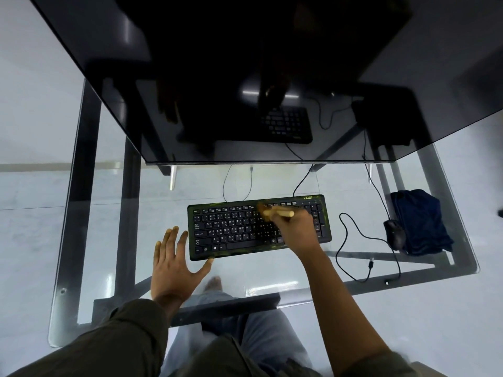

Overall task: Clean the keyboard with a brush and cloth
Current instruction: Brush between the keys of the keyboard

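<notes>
A black keyboard (pixel 234 229) with a green-tinged rim lies on the glass desk, slightly angled. My right hand (pixel 296 229) grips a wooden-handled brush (pixel 280 213) over the keyboard's upper middle keys; the bristle end is blurred. My left hand (pixel 174 263) lies flat with spread fingers on the glass at the keyboard's left front corner, its thumb touching the front edge. A dark blue cloth (pixel 422 223) lies bunched at the desk's right side.
A large dark monitor (pixel 245 77) looms over the back of the glass desk (pixel 81 268). A black mouse (pixel 395 234) sits beside the cloth, its cable looping across the right side. Other cables run behind the keyboard. My legs show through the glass.
</notes>
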The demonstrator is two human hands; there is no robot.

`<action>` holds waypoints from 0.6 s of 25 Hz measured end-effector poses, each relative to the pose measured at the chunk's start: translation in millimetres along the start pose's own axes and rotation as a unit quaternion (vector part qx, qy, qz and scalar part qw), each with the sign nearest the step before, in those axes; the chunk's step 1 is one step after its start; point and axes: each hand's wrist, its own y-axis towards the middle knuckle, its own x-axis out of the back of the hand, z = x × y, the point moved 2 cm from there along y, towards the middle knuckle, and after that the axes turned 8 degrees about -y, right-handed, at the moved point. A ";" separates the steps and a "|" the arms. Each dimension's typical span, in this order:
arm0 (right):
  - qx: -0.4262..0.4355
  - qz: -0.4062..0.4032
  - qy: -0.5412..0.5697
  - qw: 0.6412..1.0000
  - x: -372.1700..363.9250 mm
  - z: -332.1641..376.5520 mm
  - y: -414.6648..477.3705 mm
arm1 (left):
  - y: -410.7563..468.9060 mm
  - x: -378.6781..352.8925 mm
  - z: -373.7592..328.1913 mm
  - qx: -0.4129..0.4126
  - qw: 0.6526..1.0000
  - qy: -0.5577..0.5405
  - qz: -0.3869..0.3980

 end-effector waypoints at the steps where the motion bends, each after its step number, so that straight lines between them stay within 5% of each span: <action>1: 0.008 0.029 0.005 1.000 -2.9 0.9 -0.2 | 0.4 0.3 0.3 0.000 1.000 0.000 0.000; 4: -0.013 -0.045 -0.001 0.999 -0.1 1.1 1.9 | 0.3 0.2 0.4 -0.002 1.000 -0.006 -0.007; 7: 0.003 0.005 0.015 1.000 -1.5 5.0 2.9 | 0.6 1.1 -0.6 -0.005 1.000 -0.008 -0.008; 10: -0.017 -0.057 0.012 0.998 1.6 5.3 4.9 | 0.6 0.6 -0.3 -0.002 1.000 -0.005 -0.001; 13: 0.001 0.013 0.036 0.999 -5.7 5.5 5.5 | 1.0 0.9 -0.2 -0.002 1.000 -0.003 0.002; 15: -0.004 -0.046 0.025 0.999 -5.0 7.4 5.8 | 0.6 0.7 0.4 0.000 1.000 -0.002 0.004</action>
